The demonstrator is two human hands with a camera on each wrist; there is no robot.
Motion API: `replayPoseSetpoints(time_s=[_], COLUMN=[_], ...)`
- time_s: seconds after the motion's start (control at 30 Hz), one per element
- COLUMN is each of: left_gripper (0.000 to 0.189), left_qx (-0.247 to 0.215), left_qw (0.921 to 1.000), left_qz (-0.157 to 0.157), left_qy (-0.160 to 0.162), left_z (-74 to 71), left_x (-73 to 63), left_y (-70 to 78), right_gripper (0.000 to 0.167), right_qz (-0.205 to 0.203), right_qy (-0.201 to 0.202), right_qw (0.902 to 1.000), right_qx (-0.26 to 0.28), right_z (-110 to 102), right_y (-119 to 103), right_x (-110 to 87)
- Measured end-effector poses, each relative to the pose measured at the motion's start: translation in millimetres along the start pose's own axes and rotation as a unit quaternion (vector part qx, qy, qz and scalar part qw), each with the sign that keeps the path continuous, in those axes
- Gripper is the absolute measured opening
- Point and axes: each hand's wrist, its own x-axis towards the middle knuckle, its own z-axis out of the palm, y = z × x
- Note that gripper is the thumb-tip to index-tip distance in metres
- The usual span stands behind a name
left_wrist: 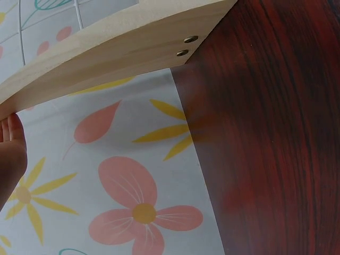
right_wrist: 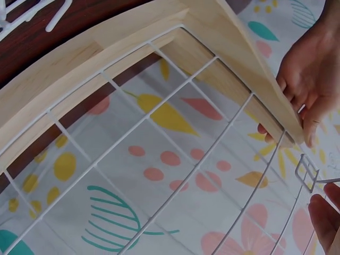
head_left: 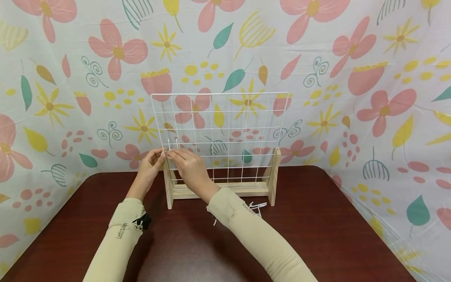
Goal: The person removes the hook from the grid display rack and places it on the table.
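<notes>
A white wire grid panel (head_left: pixel 229 129) stands upright in a light wooden stand (head_left: pixel 225 192). My left hand (head_left: pixel 149 168) grips the top of the stand's left post, its thumb and fingers on opposite sides of the wood in the right wrist view. My right hand (head_left: pixel 192 166) is just right of it, before the grid's left edge. Its fingers pinch a white wire hook (right_wrist: pixel 307 172) that lies against the grid wires. In the head view, two thin white prongs (head_left: pixel 177 143) rise above the right fingers. The hook's lower part is hidden behind that hand.
More white wire hooks (head_left: pixel 258 205) lie on the dark red wooden table (head_left: pixel 183 250), by the stand's right foot and partly behind the right sleeve. A flower-printed cloth (head_left: pixel 317 129) hangs behind and beside the table. Two metal bolts (left_wrist: pixel 190 39) show in the post's side.
</notes>
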Motion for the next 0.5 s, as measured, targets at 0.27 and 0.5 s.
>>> replayPoseSetpoints(time_s=[0.27,0.5], left_gripper=[0.045,0.045], left_qx=[-0.010,-0.011], left_qw=[0.9999,0.9999], left_qz=[-0.006,0.012], left_qy=[-0.006,-0.001], left_z=[2.0,1.5], left_x=[-2.1,-0.9], left_y=[7.8,-0.8], right_gripper=[0.020,0.019], right_qz=[-0.012,-0.021], right_qy=[0.000,-0.003], right_qw=[0.9999,0.9998], right_qx=[0.002,-0.001], right_z=[-8,-18], right_y=[7,14], right_x=[-4.9,-14.1])
